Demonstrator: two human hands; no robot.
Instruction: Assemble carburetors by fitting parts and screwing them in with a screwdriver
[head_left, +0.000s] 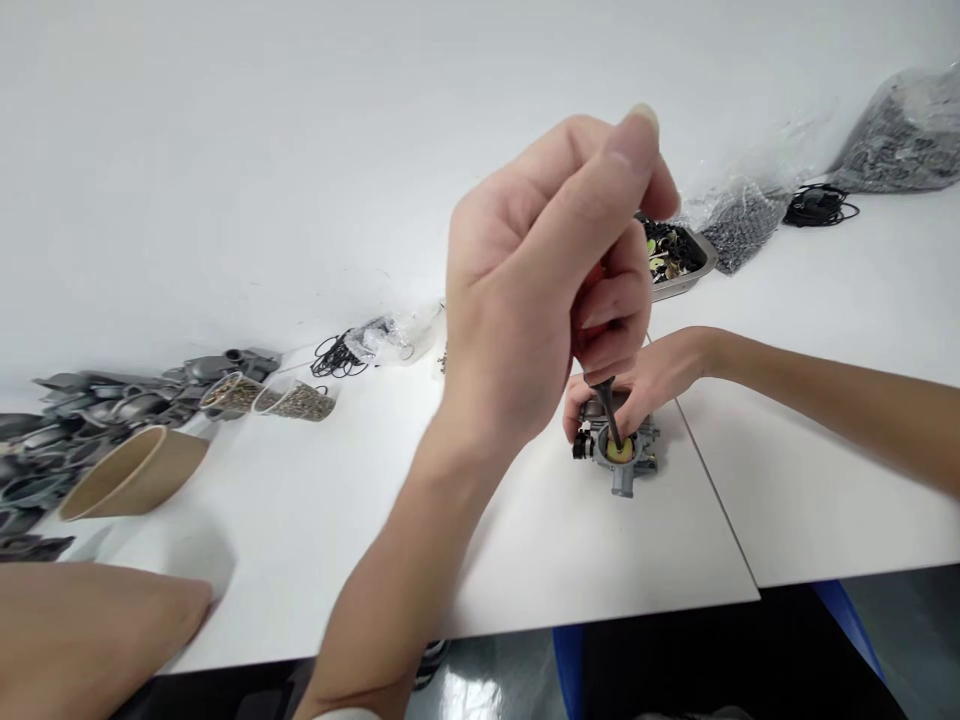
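My left hand (547,270), large and close to the camera, is closed around a screwdriver (610,408). Some red, probably its handle, shows between the fingers, and its dark shaft points down. The tip meets a yellowish round piece (620,452) inside the bore of a small grey metal carburetor (622,485). Behind it, my right hand (649,385) grips the carburetor's far side against the white table, with fingers bent around it. A black knob (580,446) sticks out on the carburetor's left. Part of the right hand's grip is hidden by my left hand.
A metal tray (686,280) of small parts stands behind, near plastic bags (742,225) and black cables (817,205). Leftward are cups of small metal pieces (296,400), a tan cup (135,475) and piled grey castings (112,405). Another person's arm (97,630) rests at lower left.
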